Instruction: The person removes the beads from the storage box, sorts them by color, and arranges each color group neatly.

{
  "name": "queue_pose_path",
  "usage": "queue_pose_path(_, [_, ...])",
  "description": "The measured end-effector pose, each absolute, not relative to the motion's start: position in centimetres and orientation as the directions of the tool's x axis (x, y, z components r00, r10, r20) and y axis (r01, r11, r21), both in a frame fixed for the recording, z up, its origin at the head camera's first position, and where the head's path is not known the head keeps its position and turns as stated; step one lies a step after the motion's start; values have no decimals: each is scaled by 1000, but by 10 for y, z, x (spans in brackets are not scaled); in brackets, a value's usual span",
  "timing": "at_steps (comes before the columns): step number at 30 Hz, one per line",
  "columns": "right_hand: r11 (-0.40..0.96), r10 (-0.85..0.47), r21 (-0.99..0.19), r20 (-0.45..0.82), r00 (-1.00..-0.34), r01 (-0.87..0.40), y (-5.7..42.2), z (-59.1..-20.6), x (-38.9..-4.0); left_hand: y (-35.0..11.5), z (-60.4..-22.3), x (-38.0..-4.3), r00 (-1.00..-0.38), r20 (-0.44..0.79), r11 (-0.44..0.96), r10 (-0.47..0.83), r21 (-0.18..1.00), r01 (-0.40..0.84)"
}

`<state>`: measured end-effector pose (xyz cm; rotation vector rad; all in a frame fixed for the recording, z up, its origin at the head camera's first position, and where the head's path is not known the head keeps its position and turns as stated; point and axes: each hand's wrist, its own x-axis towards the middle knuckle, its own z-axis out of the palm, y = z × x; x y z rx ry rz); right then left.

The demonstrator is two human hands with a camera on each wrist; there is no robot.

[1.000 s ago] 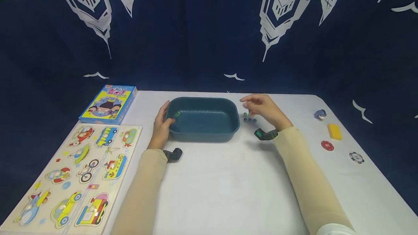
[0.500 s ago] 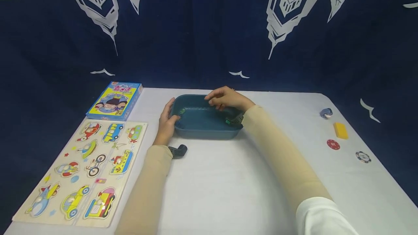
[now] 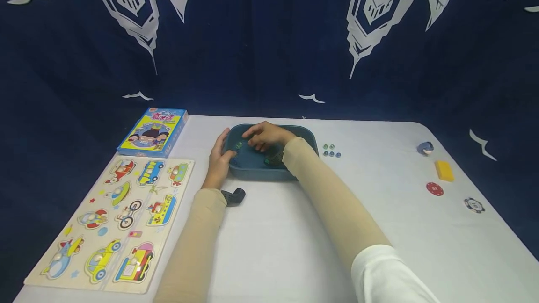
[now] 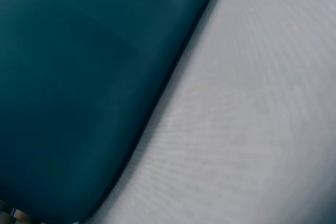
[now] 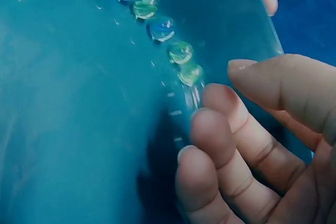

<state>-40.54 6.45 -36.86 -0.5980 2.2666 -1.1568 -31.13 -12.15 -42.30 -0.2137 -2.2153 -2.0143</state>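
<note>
A dark teal plastic bin [image 3: 258,175] stands on the table. My left hand [image 3: 217,166] grips its left end, thumb over the rim and fingers along the outside. Inside the bin reaches my right hand [image 3: 269,136], its fingers loosely bent. In the right wrist view the thumb is apart from the fingertips, and no held object shows between them. Glass marbles [image 5: 161,28], green and blue, lie in a row along the bin's inner edge, close to those fingertips. Several more marbles [image 3: 331,154] sit on the table right of the bin. The left wrist view shows mainly the bin's outer wall [image 4: 79,77].
To the left lie a wooden picture puzzle board [image 3: 113,221] and a blue and yellow card box [image 3: 153,132]. Along the right side are a small blue figure [image 3: 425,147], a yellow block [image 3: 444,170], a red chip [image 3: 434,189] and a black-and-white chip [image 3: 474,205].
My right hand has moved left, from the marbles on the table across the bin's rim and into its left part. The left hand keeps its grip on the bin. The head view has shifted slightly.
</note>
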Motion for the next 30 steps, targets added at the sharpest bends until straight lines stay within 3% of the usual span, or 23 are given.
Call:
queue_pose_path(6, [593, -607, -784, -288, -740, -181, 53, -380, -414, -119, -436, -319, -972, 235, 89, -2, 968, 233])
queue_pose_path(10, [649, -583, -728, -289, -760, -220, 47, -383, -415, -119, -436, -319, -974, 225, 91, -3, 970, 224])
queue_pose_path(20, [714, -568, -617, -236, -788, -329, 46, -380, -406, -116, -406, -298, -988, 151, 84, 38, 984, 154])
queue_pose_path(24, [676, -608, -648, -224, -762, -349, 55, -369, -400, -117, -408, -297, -989, 145, 80, 36, 986, 148])
queue_pose_path(30, [497, -660, -806, -112, -743, -321, 86, -342, -388, -120, -420, -305, -984, 176, 118, 18, 977, 177])
